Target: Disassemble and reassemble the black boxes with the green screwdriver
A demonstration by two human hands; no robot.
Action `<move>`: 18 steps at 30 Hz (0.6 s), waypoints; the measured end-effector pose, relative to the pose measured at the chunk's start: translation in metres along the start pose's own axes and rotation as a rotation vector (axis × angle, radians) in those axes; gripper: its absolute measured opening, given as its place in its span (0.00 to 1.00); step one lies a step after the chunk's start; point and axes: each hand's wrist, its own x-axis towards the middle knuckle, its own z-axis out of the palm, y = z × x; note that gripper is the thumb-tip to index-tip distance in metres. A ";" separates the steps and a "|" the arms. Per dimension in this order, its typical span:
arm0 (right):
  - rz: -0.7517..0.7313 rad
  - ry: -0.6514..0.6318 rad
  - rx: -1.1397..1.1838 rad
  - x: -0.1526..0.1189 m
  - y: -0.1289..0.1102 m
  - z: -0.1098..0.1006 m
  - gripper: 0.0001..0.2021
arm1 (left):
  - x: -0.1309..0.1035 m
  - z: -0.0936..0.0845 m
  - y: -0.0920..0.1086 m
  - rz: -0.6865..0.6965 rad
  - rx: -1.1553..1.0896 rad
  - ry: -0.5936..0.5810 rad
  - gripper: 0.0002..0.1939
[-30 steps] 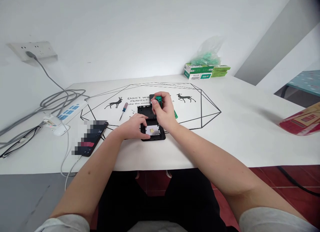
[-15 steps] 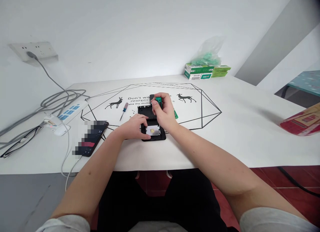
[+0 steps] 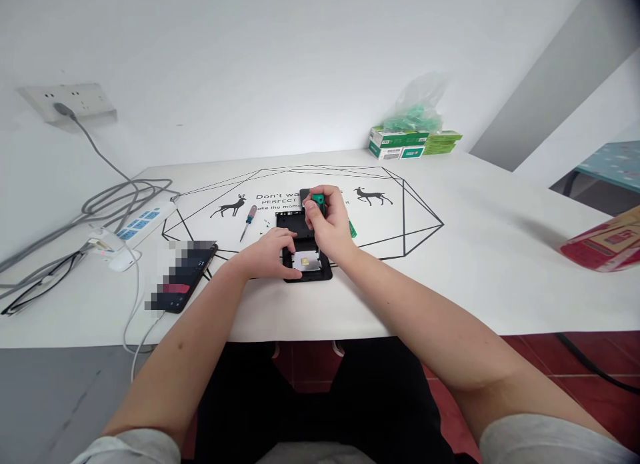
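Observation:
A black plastic case [image 3: 327, 273] lies on the table in front of me, with a silver plate [image 3: 313, 261] bearing a small gold square set inside. My left hand [image 3: 273, 253] grips its left side, thumb at the near edge and fingers over the far part. Behind it, and partly under my hands, is another black case part [image 3: 290, 224]. My right hand [image 3: 330, 221] is closed around a green-handled screwdriver [image 3: 319, 199], held upright over the case; its tip is hidden by the hand. A green circuit board [image 3: 353, 229] shows partly behind my right hand.
A second screwdriver [image 3: 249, 223] and tiny dark pieces [image 3: 267, 225] lie left of the case. Further left are a phone [image 3: 187, 277], a power strip [image 3: 145, 223] and grey cables [image 3: 107, 201]. Green boxes [image 3: 400, 141] stand against the wall; a red package [image 3: 603, 244] is at the right.
Both hands stay almost exactly where they were, the left on the case and the right around the screwdriver. Only a very slight shift of the right hand shows.

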 end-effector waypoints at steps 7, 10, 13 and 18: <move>-0.042 0.063 0.051 0.001 -0.001 0.002 0.21 | 0.000 -0.001 0.003 -0.009 0.003 -0.015 0.22; -0.035 0.040 0.049 0.000 0.001 0.001 0.21 | -0.001 -0.003 0.004 -0.029 -0.010 -0.035 0.25; -0.016 0.038 0.052 -0.001 0.002 0.001 0.21 | -0.001 -0.003 0.004 -0.035 -0.007 -0.039 0.25; -0.007 0.054 0.078 -0.001 -0.005 0.002 0.22 | -0.001 -0.004 0.004 -0.048 -0.004 -0.044 0.25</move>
